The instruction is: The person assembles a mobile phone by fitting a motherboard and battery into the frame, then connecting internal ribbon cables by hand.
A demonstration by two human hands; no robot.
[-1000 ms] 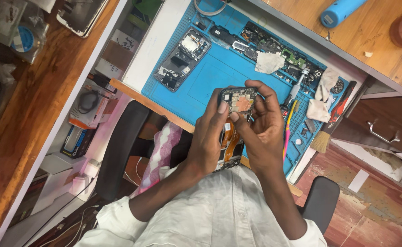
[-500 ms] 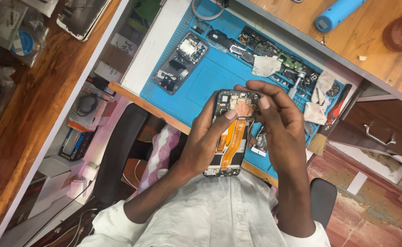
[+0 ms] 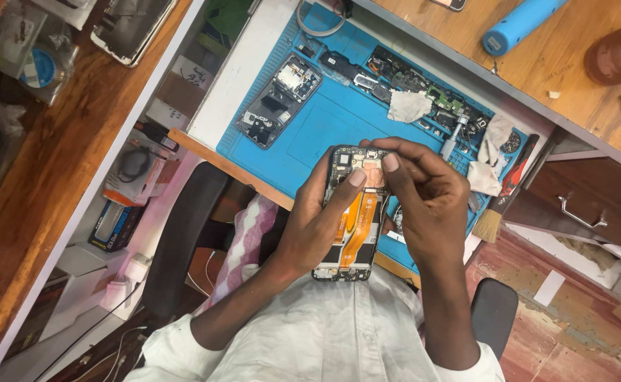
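- The wooden desk (image 3: 63,134) and the white-edged work surface carry a blue repair mat (image 3: 332,117), which lies flat with small parts strewn along its far edge.
- On the mat's near-left part lies a stripped circuit frame (image 3: 279,99); a brush (image 3: 505,191) sits at the mat's right end, and a blue cylinder (image 3: 519,25) rests on the wood beyond.
- The opened phone (image 3: 356,212) is held upright above the mat's near edge, over the person's lap, back cover off, orange flex ribbon exposed.
- The left hand (image 3: 310,230) wraps the phone's left side, fingers closed on it, thumb pressing near the top.
- The right hand (image 3: 431,201) curls at the top right, thumb and fingertips pinched on the upper board area.
- Judged by its look, the phone is light and stiff but fragile; the rim is the safe hold, never the ribbon.
- Against the picture half a second before, the phone sits much the same, both thumbs staying at its top.
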